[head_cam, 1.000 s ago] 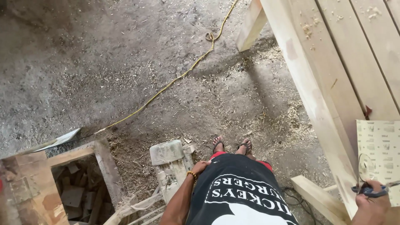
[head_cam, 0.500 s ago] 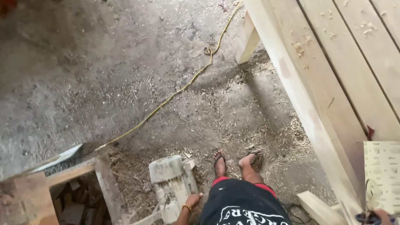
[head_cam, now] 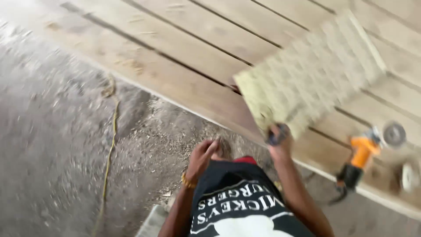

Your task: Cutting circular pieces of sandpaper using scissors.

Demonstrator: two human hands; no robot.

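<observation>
Sandpaper sheet at the counter's near edge

We see the sandpaper sheet (head_cam: 307,74) lying on the plank counter (head_cam: 184,48), one corner by its near edge. Our right hand (head_cam: 278,142) has its fingers closed round a dark tool, touching that corner. Our left hand (head_cam: 201,158) hangs loosely curled, empty, over open floor (head_cam: 52,145). An orange grinder (head_cam: 359,160) lies well apart.

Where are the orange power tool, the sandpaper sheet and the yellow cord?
orange power tool (head_cam: 362,152), head view, on its orange body.
sandpaper sheet (head_cam: 307,79), head view, middle of the sheet.
yellow cord (head_cam: 109,153), head view, on its run along the floor.
</observation>
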